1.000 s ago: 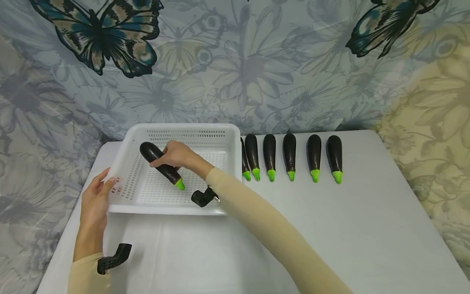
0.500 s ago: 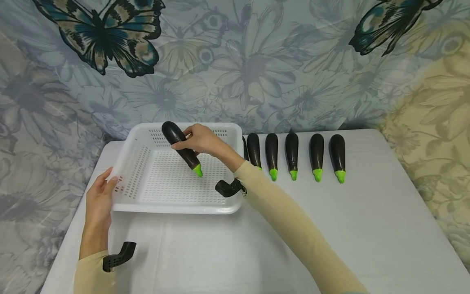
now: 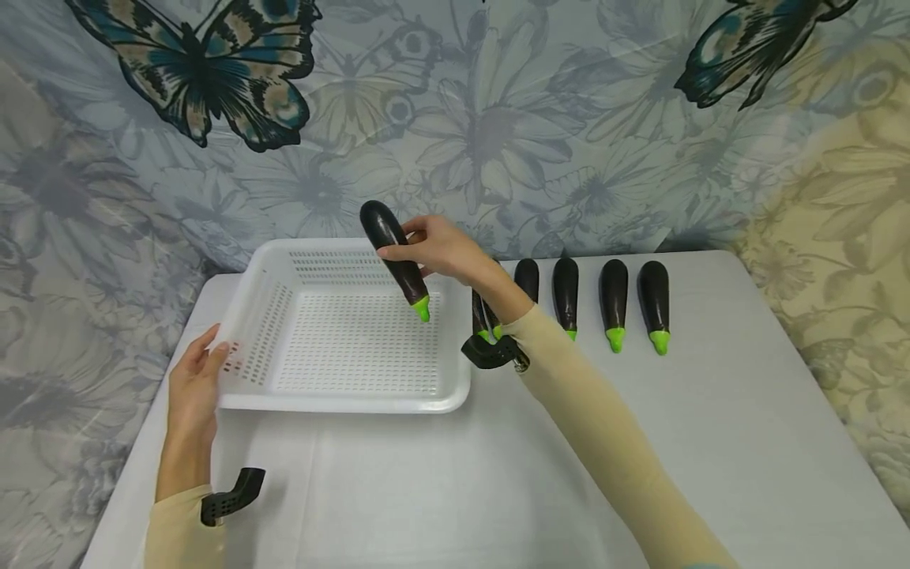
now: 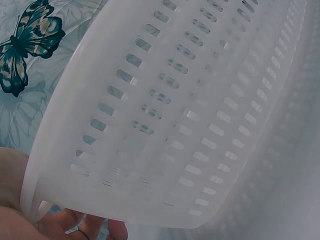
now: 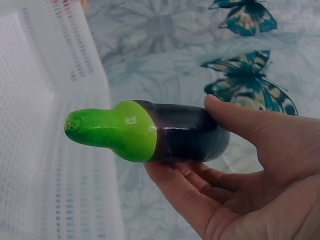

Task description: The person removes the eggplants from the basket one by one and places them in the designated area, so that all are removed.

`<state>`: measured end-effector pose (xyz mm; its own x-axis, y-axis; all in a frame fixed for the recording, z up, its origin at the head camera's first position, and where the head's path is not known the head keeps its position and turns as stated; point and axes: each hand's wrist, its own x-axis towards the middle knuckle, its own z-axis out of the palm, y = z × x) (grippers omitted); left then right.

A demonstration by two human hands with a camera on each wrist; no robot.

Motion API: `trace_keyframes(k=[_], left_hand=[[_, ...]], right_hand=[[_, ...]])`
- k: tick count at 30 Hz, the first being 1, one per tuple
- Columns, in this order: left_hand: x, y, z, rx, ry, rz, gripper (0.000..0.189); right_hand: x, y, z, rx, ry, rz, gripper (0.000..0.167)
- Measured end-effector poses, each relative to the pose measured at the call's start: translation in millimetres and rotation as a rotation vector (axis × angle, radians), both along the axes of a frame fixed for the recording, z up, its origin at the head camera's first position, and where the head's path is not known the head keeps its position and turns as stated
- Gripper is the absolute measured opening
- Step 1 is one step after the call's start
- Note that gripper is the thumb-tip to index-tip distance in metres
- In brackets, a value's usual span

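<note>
My right hand (image 3: 448, 251) grips a dark eggplant (image 3: 387, 233) between thumb and fingers, above the far right part of a white plastic basket (image 3: 341, 403). In the right wrist view the eggplant's bright green stem end (image 5: 115, 129) faces the camera, and the thumb lies along its dark body. My left hand (image 3: 193, 387) holds the basket's left rim, thumb on top. The left wrist view shows its fingers (image 4: 85, 227) curled under the perforated basket wall (image 4: 165, 115). No other eggplant shows inside the basket.
Several more eggplants (image 3: 613, 300) lie in a row on the white table (image 3: 711, 442), right of the basket. The right forearm partly covers the nearest ones. A patterned cloth (image 3: 498, 134) with butterflies hangs behind the table.
My right hand has lifted the eggplant up from inside the basket and carried it right and away from me. The left hand stays on the basket's left rim.
</note>
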<state>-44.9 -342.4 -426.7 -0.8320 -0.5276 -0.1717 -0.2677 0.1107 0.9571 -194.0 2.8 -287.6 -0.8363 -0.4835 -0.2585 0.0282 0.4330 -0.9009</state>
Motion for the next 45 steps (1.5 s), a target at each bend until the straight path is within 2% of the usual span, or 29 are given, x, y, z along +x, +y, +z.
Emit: trace_keyframes(k=[1,2,5,8,13,14,20,22,25,29,31,33,35,39,42,45], left_hand=[[0.9,5.2,7.4,0.001,-0.026,0.007,0.048],[0.1,1.6,1.4,0.008,-0.012,0.003,0.049],[-6.9,-19.6,-28.9,0.005,0.006,0.008,0.052],[-12.4,-37.5,-53.0,0.01,0.032,0.0,0.053],[-5.6,-20.8,-29.9,-0.01,0.002,-0.016,0.05],[-4.9,-18.7,-28.9,-0.012,0.011,-0.012,0.05],[0.5,-1.0,-5.2,0.003,-0.016,-0.002,0.051],[1.3,1.1,-1.6,0.0,-0.025,0.0,0.05],[-1.0,-5.4,-11.5,0.0,-0.007,0.007,0.049],[-7.4,-23.9,-40.1,-0.011,0.046,0.01,0.05],[-8.8,-27.2,-46.0,-0.005,0.063,0.019,0.05],[-8.0,-20.9,-39.0,-0.011,0.055,0.032,0.05],[-4.6,-7.3,-20.7,-0.018,0.027,0.039,0.049],[2.1,18.3,14.4,0.037,-0.003,0.056,0.047],[4.5,23.7,22.3,0.065,-0.01,0.069,0.047],[5.8,20.5,18.7,0.016,-0.01,0.059,0.048]], right_hand=[[-1.1,5.1,0.3,0.006,0.0,-0.017,0.072],[-2.4,10.0,0.4,0.011,0.005,-0.028,0.072],[-5.2,25.0,2.2,0.021,0.017,-0.056,0.073],[-7.4,40.3,3.2,0.003,0.02,-0.08,0.069],[-10.6,64.6,2.8,-0.003,0.032,-0.114,0.064],[-11.0,69.2,3.1,0.007,0.035,-0.122,0.065],[-15.8,96.6,3.7,0.059,0.054,-0.167,0.068],[-17.0,107.6,3.0,0.061,0.065,-0.181,0.066],[-17.1,125.9,0.8,0.073,0.086,-0.207,0.066],[-14.8,151.8,-5.5,0.103,0.077,-0.234,0.072],[-13.5,164.8,-10.2,0.126,0.06,-0.243,0.076],[-12.6,177.4,-15.8,0.149,0.044,-0.254,0.079],[-12.2,190.5,-21.4,0.187,0.037,-0.263,0.083],[-11.1,216.3,-31.8,0.272,0.033,-0.282,0.093],[-9.0,235.7,-38.3,0.325,0.03,-0.295,0.1],[-6.6,253.0,-43.7,0.339,0.025,-0.31,0.101]])
